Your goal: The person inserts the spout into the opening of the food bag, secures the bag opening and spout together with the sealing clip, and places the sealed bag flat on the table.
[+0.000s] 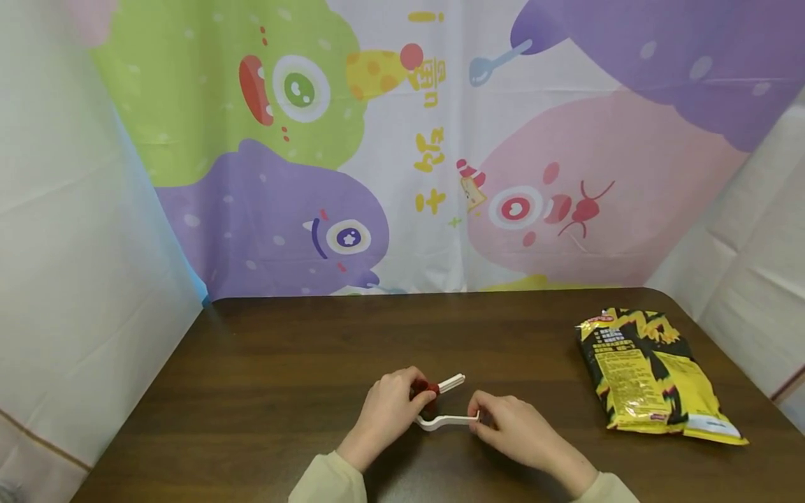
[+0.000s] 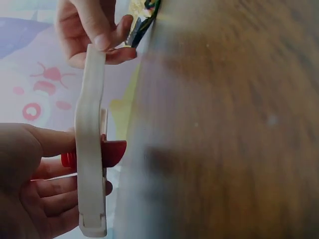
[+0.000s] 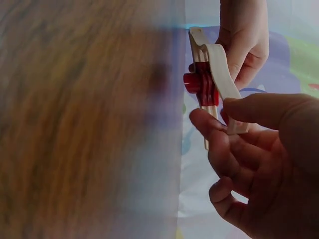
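A white plastic bag clip [image 1: 448, 420] with a red spout-like piece [image 2: 113, 153] at its middle is held above the brown table, its two arms spread apart. My left hand [image 1: 391, 411] grips it by the red part and the hinge side, thumb on the near side. The tip of the longer, curved white arm is pinched between the thumb and fingers of my right hand [image 1: 517, 427]. In the right wrist view, the clip's red piece [image 3: 205, 84] shows between the two white arms.
A yellow and black snack bag [image 1: 654, 381] lies on the table [image 1: 302, 349] to the right, beyond my right hand. Behind the table hangs a cloth [image 1: 434, 258] with cartoon monsters, and pale curtains [image 1: 88, 230] close off both sides.
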Tool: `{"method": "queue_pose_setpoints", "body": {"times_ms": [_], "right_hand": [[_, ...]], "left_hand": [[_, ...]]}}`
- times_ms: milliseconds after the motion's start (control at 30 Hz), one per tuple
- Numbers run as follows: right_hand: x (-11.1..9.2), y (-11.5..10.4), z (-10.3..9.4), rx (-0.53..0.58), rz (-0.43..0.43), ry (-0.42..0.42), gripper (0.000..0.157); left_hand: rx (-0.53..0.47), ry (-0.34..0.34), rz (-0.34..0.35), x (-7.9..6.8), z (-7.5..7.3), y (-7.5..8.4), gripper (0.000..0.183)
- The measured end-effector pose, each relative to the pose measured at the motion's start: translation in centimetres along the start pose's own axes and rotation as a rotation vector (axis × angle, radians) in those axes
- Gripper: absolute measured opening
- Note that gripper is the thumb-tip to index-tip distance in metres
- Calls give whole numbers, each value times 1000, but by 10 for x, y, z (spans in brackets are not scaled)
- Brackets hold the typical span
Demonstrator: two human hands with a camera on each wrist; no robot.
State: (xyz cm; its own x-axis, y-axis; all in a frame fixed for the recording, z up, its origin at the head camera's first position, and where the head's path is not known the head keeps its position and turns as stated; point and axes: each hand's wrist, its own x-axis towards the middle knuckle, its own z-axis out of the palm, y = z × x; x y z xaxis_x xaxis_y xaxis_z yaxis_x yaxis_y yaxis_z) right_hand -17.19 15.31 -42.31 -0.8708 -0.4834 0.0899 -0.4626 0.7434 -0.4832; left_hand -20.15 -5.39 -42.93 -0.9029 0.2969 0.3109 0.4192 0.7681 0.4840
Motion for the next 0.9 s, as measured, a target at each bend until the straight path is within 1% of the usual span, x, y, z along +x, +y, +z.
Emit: {"method": "queue_pose_setpoints", "body": {"times_ms": [167, 233, 433, 600, 700, 900], "right_hand": [[-1, 1, 2, 34, -17, -73, 8], [-1, 1, 2, 51, -20, -89, 8], [-1, 3, 4, 74, -31, -101, 9], [0, 5, 6, 93, -37, -100, 9], [0, 6, 7, 123, -37, -109, 8], [1, 6, 8, 151, -33, -116, 8]], "left_hand": [[6, 4, 11, 0, 2, -3, 15], [10, 5, 14, 0, 2, -3, 16], [-6, -4, 33, -1, 4, -4, 16], [-4, 14, 65, -2, 5, -5, 15], [1, -2, 64, -1, 4, -4, 16], [4, -86, 35, -2, 3, -3, 15]]}}
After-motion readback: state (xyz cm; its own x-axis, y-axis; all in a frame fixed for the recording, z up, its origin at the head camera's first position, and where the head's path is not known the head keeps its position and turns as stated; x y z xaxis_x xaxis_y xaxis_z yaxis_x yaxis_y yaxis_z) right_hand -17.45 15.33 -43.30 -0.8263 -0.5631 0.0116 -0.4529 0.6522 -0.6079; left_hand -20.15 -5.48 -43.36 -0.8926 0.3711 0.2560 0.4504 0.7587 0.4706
